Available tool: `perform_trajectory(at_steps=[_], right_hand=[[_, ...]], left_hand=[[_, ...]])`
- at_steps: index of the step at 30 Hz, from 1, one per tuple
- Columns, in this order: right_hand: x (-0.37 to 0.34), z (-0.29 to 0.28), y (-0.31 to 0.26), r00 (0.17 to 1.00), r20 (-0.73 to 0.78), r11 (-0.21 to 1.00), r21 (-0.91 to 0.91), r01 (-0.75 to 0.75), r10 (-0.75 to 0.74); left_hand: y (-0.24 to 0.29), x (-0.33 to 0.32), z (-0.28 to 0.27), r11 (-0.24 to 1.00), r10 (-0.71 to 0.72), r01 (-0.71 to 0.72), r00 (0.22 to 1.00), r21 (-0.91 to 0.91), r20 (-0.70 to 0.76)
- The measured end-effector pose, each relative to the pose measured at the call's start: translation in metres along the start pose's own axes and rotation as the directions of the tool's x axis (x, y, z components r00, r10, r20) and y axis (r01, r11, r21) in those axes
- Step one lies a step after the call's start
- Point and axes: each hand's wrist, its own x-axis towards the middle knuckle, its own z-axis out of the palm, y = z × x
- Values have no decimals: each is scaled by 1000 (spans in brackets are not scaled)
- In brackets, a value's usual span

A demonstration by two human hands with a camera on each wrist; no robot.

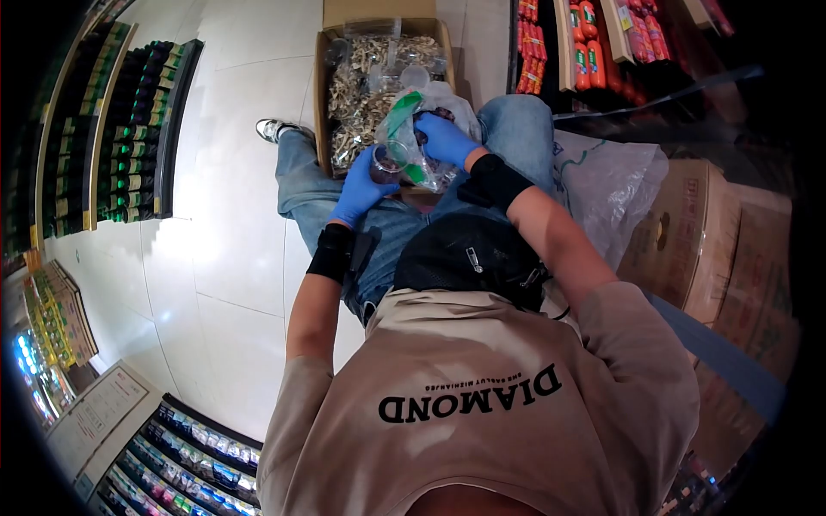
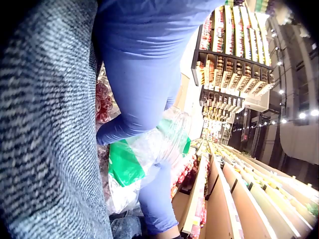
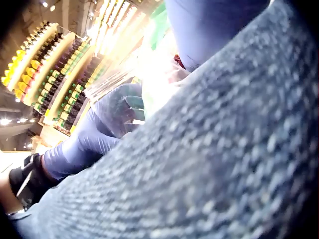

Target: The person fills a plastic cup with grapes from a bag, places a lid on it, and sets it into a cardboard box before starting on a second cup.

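Note:
My blue-gloved left hand [image 1: 361, 187] grips a clear plastic cup [image 1: 389, 158], fingers curled round its side. In the left wrist view, dark red wrinkled pieces [image 2: 103, 102] show beside that hand's fingers. My right hand [image 1: 446, 139], gloved too, reaches into the mouth of a clear plastic bag [image 1: 465, 105] with green print, among dark reddish pieces [image 1: 444, 113]. Its fingertips are hidden, and I cannot tell whether they grasp any. The bag sits between my knees, right beside the cup.
An open cardboard box [image 1: 322, 103] before me contains pale brown dried pieces [image 1: 357, 112] and clear plastic containers [image 1: 415, 77]. A white plastic bag [image 1: 615, 185] and cartons [image 1: 680, 228] stand at my right. Shelves with bottles [image 1: 133, 138] are on the left, red packages [image 1: 589, 52] upper right.

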Motion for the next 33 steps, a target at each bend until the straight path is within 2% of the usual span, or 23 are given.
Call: perform_trajectory(at_steps=[4, 5, 7, 8, 10, 11, 12, 13, 14, 15, 16, 20, 22, 28, 31, 32, 33], right_hand=[[1, -15, -9, 986, -153, 987, 156, -35, 59], [2, -20, -10, 987, -151, 987, 156, -33, 57], [3, -28, -12, 975, -75, 926, 336, -172, 208], [2, -25, -10, 976, -71, 926, 335, -173, 208], [-1, -19, -6, 965, -109, 816, 561, -138, 238], [-2, -15, -2, 964, -109, 817, 560, -141, 242], [-3, -11, 1, 969, -167, 898, 431, -92, 180], [-3, -7, 4, 971, -214, 956, 291, -41, 107], [-2, -11, 0, 971, -215, 955, 294, -37, 104], [-2, -16, -4, 975, -143, 913, 394, -103, 171], [-2, -20, -9, 971, -61, 858, 482, -175, 233], [-2, -21, -3, 973, -73, 860, 485, -157, 219], [-2, -20, -2, 960, 20, 772, 591, -235, 278], [0, -16, 8, 961, 82, 713, 654, -252, 265], [3, -9, 20, 974, 77, 731, 649, -211, 212], [2, -9, 23, 974, 78, 732, 648, -211, 212], [2, -9, 26, 976, 129, 679, 702, -215, 176]], left_hand=[[1, -1, 0, 999, -17, 16, 1000, -35, -15], [2, -1, -1, 1000, -11, 10, 1000, -21, -12], [4, -1, -2, 1000, -6, 6, 1000, -9, -11], [5, -1, -2, 1000, -12, 12, 1000, -2, -14], [9, -1, 0, 1000, -16, 16, 1000, 1, -14], [22, -1, -1, 986, -81, 83, 997, -147, 21], [31, -1, -2, 946, -139, 152, 988, -287, 64], [23, 0, -1, 946, -139, 152, 988, -286, 65], [8, 0, 0, 984, -69, 72, 997, -162, 23], [3, -1, -1, 999, 4, -4, 1000, -33, -12], [-1, -2, 0, 999, 0, -1, 1000, -32, -15], [1, -1, 0, 1000, -18, 18, 1000, -18, -19], [2, -1, 0, 1000, -10, 10, 1000, 11, -24], [4, 0, -1, 1000, -13, 13, 1000, 13, -5], [9, -1, -2, 1000, -11, 11, 1000, -10, -9], [14, -2, -2, 997, -37, 37, 999, -64, -7], [18, -2, -2, 991, -63, 62, 998, -119, -3]])
